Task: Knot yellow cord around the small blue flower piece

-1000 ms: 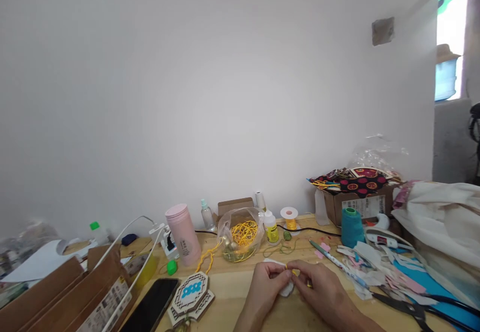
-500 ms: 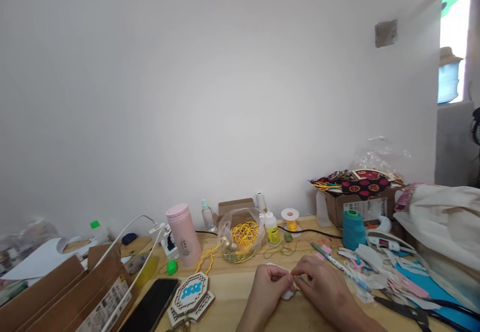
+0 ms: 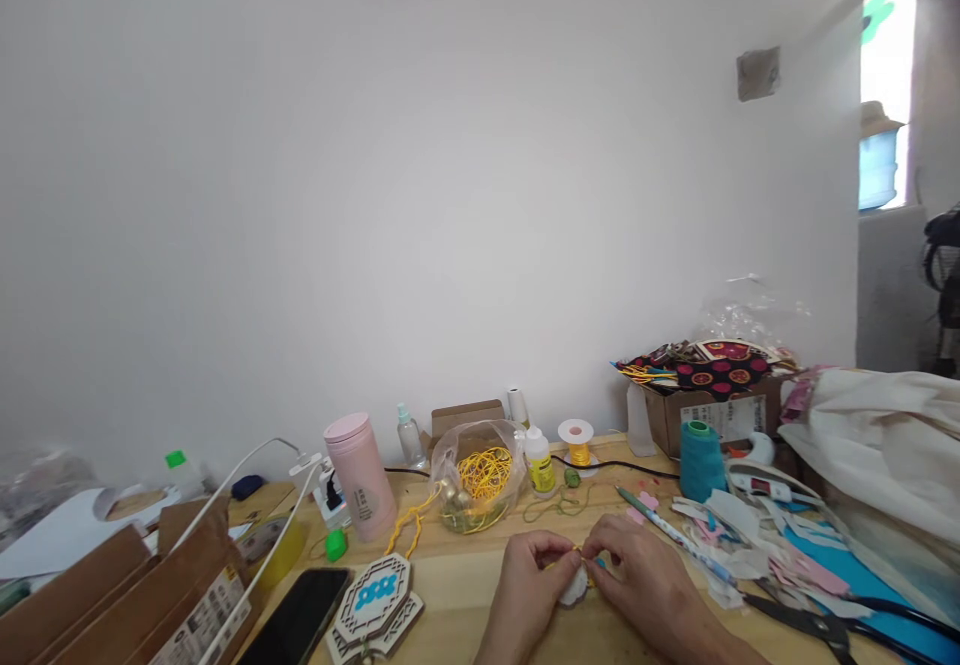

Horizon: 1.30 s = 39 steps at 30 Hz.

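Low in the head view, my left hand [image 3: 529,580] and my right hand [image 3: 637,575] meet fingertip to fingertip just above the table. Between them is a small white round piece [image 3: 575,590] with a scalloped-looking edge. A bit of yellow cord [image 3: 577,549] shows at its top, where both hands pinch. My left thumb and forefinger close on the piece's upper edge and the cord. The right thumb and forefinger are pinched at the cord, and a speck of blue shows under them. My fingers hide much of the piece.
Left stand stacked wooden octagonal pieces [image 3: 373,597], a phone [image 3: 296,617], a pink tumbler [image 3: 361,475] and a cardboard box [image 3: 187,595]. Behind are a bag of yellow cord [image 3: 484,475] and a glue bottle [image 3: 539,460]. Right lie a pen [image 3: 679,535], scissors [image 3: 802,620], paper scraps and teal thread [image 3: 701,465].
The white piece has turned and now hangs lower and rounder in view below the fingertips. Both hands stay pinched together. The whole view has shifted slightly.
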{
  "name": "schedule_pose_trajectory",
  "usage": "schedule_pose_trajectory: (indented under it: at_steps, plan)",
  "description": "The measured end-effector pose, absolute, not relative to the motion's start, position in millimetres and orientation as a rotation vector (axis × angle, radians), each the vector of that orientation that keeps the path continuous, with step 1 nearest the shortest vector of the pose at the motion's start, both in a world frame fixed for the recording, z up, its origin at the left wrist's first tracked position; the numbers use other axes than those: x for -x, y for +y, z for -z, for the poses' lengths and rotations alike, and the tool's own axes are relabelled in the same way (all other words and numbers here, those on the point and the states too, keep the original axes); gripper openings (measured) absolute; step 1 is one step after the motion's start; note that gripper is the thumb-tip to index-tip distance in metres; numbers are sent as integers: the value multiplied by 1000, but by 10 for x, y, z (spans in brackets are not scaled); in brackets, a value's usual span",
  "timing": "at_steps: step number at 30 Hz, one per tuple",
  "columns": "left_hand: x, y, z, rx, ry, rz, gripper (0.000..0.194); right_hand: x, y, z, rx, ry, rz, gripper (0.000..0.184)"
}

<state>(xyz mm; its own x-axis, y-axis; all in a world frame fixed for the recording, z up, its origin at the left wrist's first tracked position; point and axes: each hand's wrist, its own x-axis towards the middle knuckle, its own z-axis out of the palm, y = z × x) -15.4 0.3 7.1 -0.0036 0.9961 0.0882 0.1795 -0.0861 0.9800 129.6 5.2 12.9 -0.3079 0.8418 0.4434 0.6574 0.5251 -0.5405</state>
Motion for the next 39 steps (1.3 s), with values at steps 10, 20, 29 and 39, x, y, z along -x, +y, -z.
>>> schedule_pose_trajectory:
  at_steps: [10,20,29,39]
  plan:
    - [138,7,-121,-1417,1360,-1277,10,-1300,49,-155,1203,-2063,-376,15]
    - [116,-10,-175,-1338,1305,-1326,9,-1300,34,-173,1219,-2064,-410,17]
    - [124,0,-123,-1289,1167,-1306,26,-1274,19,-173,1120,-2005,-595,28]
    - [113,-13,-92,-1271,1150,-1259,33,-1214,75,-185,1105,-1769,-715,14]
